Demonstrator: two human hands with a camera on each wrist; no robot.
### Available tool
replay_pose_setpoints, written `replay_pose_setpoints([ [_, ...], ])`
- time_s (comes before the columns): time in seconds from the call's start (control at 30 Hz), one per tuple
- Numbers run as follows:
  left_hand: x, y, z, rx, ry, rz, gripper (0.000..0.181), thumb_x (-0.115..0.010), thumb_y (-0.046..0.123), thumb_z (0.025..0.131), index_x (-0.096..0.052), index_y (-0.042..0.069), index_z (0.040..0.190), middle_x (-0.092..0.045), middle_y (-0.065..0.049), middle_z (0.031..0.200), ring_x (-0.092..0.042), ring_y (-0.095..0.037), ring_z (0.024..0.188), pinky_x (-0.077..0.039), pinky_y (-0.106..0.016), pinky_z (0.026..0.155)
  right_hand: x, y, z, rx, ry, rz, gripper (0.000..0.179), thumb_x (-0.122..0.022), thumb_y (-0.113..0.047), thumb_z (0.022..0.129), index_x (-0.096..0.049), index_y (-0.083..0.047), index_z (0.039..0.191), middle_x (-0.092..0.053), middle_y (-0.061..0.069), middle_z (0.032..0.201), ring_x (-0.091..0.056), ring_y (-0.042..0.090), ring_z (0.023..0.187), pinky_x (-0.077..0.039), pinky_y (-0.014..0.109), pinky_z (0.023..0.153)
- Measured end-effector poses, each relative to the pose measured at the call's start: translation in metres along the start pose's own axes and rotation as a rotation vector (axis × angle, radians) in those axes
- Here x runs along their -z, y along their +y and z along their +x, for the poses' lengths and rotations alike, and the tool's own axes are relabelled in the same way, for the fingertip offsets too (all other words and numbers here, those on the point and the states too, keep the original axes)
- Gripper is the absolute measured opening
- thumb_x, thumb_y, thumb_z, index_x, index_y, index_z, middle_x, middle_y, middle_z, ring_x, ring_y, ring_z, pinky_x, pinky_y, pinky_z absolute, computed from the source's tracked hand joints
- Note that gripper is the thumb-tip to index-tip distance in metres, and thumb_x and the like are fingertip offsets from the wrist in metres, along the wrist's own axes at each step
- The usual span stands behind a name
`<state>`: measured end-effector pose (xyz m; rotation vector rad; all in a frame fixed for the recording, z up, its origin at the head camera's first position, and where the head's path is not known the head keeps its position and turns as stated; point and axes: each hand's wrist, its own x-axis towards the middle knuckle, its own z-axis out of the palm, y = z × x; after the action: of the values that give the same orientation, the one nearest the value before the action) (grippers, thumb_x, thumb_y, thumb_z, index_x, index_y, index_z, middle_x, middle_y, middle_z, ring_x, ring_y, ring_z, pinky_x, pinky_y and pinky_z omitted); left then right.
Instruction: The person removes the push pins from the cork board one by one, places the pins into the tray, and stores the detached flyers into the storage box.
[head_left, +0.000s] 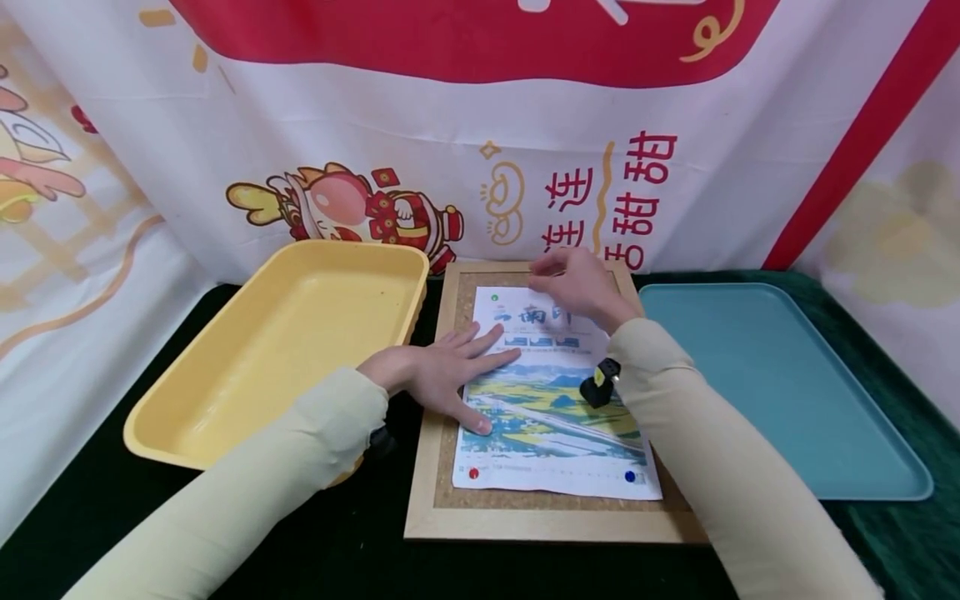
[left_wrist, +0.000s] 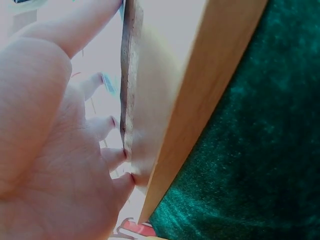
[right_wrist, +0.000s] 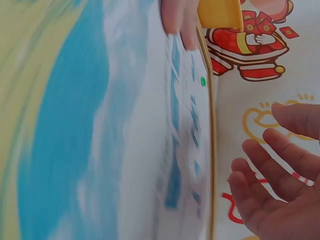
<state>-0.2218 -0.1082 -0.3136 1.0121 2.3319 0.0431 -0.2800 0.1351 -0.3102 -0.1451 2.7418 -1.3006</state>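
A wood-framed cork board lies on the dark green cloth, with a printed landscape poster on it. Round pins mark three of its corners: green at the upper left, red at the lower left, blue at the lower right. The upper right corner is hidden behind my right hand. That hand hovers over the board's top edge; in the right wrist view its fingers are loosely bent, with nothing visible between them. My left hand, fingers spread, rests on the poster's left side.
A deep yellow tray stands left of the board, and a flat blue tray lies to the right. Behind them hangs a white printed cloth backdrop. Dark green cloth covers the table.
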Motion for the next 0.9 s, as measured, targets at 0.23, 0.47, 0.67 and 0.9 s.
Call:
replay_pose_setpoints([
  [0.23, 0.000, 0.002, 0.000, 0.012, -0.005, -0.006, 0.106, -0.065, 0.068, 0.096, 0.000, 0.034, 0.172, 0.022, -0.004, 0.179, 0.022, -0.037, 0.165, 0.007, -0.059, 0.134, -0.020, 0.002, 0.013, -0.007, -0.052, 0.154, 0.037, -0.070, -0.021, 0.103, -0.069, -0.008, 0.137, -0.072, 0.011, 0.128, -0.066, 0.027, 0.116, -0.056, 0.043, 0.100],
  [0.47, 0.000, 0.001, 0.000, 0.013, -0.010, -0.002, 0.106, -0.065, 0.068, 0.096, 0.001, 0.034, 0.172, 0.022, -0.005, 0.178, 0.022, -0.038, 0.164, 0.007, -0.058, 0.134, -0.036, 0.007, 0.022, -0.007, -0.079, 0.189, 0.035, -0.072, -0.018, 0.102, -0.070, -0.006, 0.134, -0.072, 0.012, 0.126, -0.067, 0.027, 0.112, -0.055, 0.043, 0.101],
  [0.67, -0.003, -0.001, -0.004, 0.012, -0.001, 0.004, 0.107, -0.065, 0.067, 0.097, 0.001, 0.032, 0.173, 0.022, -0.007, 0.179, 0.022, -0.040, 0.164, 0.006, -0.060, 0.134, -0.046, 0.003, 0.023, 0.000, -0.115, 0.134, 0.034, -0.072, -0.022, 0.102, -0.071, -0.008, 0.133, -0.072, 0.011, 0.127, -0.066, 0.028, 0.117, -0.051, 0.047, 0.108],
  [0.9, 0.000, 0.001, -0.001, 0.007, -0.011, 0.004, 0.106, -0.064, 0.068, 0.097, 0.002, 0.033, 0.172, 0.023, -0.005, 0.178, 0.024, -0.037, 0.164, 0.007, -0.057, 0.134, -0.043, 0.006, 0.025, -0.026, -0.144, 0.137, 0.033, -0.069, -0.019, 0.104, -0.068, -0.007, 0.136, -0.070, 0.011, 0.129, -0.064, 0.028, 0.122, -0.049, 0.047, 0.112],
])
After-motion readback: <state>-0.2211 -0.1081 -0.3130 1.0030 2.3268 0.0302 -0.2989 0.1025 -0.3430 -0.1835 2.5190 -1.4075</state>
